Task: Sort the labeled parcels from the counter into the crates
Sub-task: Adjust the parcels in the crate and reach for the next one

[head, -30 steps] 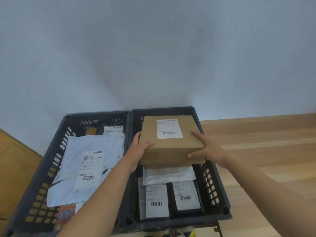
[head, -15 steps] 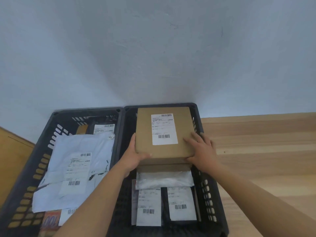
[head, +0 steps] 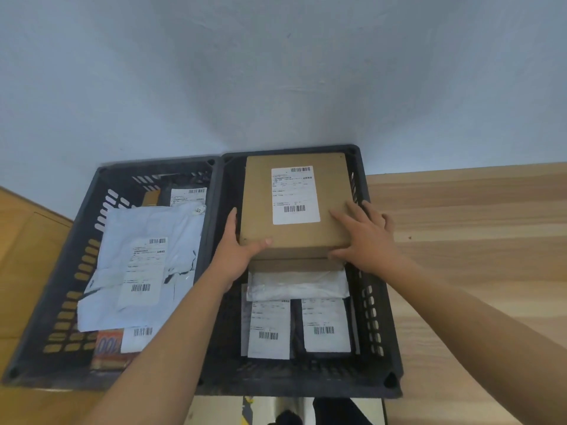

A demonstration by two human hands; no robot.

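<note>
Holding: the left hand (head: 239,251) clasps the near left corner of the box (head: 260,191), thumb hooked over the top and fingers along the side. The right hand (head: 366,237) lies flat on the near right corner, fingers straight on top and thumb against the near face.
Place: the box is at the far end of the right crate (head: 372,305), over a second brown box (head: 294,264) and a pale bag (head: 297,283). I cannot tell whether its weight is fully down.
Axis: its long side runs away from the person toward the wall, in line with the crate.
Bearing: the box extends forward from both hands, which sit at its near end, one on each side and about equally close.
Next move, as I judge it: letting go means drawing both hands back toward the body.
Box label (head: 295,194): white, barcodes at top and bottom, print too blurred to read.
Near packets (head: 268,326): two white labels with barcodes, text unreadable.
Left crate (head: 69,305): a white mailer (head: 122,234) with a barcode label, and an orange pack (head: 107,345) that seems to show "100".
Counter (head: 475,240): pale wood, to the right of the crates.
</note>
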